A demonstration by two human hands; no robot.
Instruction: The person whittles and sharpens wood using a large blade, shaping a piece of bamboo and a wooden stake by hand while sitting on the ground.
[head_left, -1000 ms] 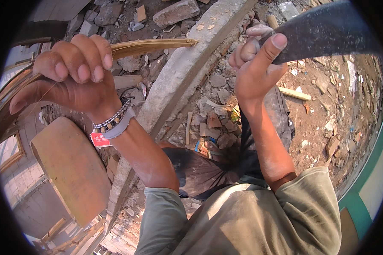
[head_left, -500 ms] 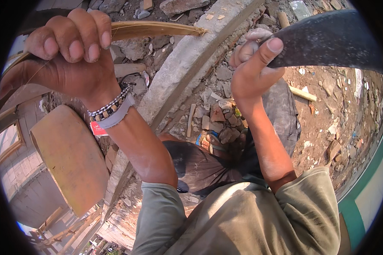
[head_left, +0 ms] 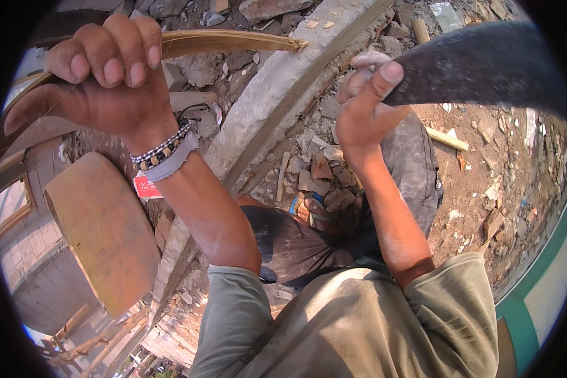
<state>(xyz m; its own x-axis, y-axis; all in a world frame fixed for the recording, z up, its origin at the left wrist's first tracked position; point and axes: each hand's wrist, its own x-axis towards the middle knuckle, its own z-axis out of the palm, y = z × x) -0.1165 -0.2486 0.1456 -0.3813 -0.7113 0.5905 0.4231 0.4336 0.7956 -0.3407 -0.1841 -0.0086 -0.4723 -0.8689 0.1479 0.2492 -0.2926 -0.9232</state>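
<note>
In the upper left my left hand [head_left: 123, 94] is closed around a strip of split bamboo or wood [head_left: 233, 41]. The strip's frayed end points right, over a concrete ledge. Its other part runs out past my thumb to the left. My right hand [head_left: 368, 123], at the upper right, is closed on the edge of a broad, dark, dusty curved piece [head_left: 479, 63]. That piece reaches to the right rim, where its far end is hidden, so I cannot tell what it is. The two hands are apart.
The concrete ledge [head_left: 296, 69] runs diagonally between my hands. Broken bricks and stones [head_left: 324, 176] lie by my sandalled feet. A curved brown panel [head_left: 104, 233] stands at the left, near a red-and-white packet [head_left: 146, 186]. A green-edged wall [head_left: 516, 321] is at the lower right.
My right hand has shifted slightly left and down, and the dark piece moved with it. The left hand and its strip are nearly in the same place.
</note>
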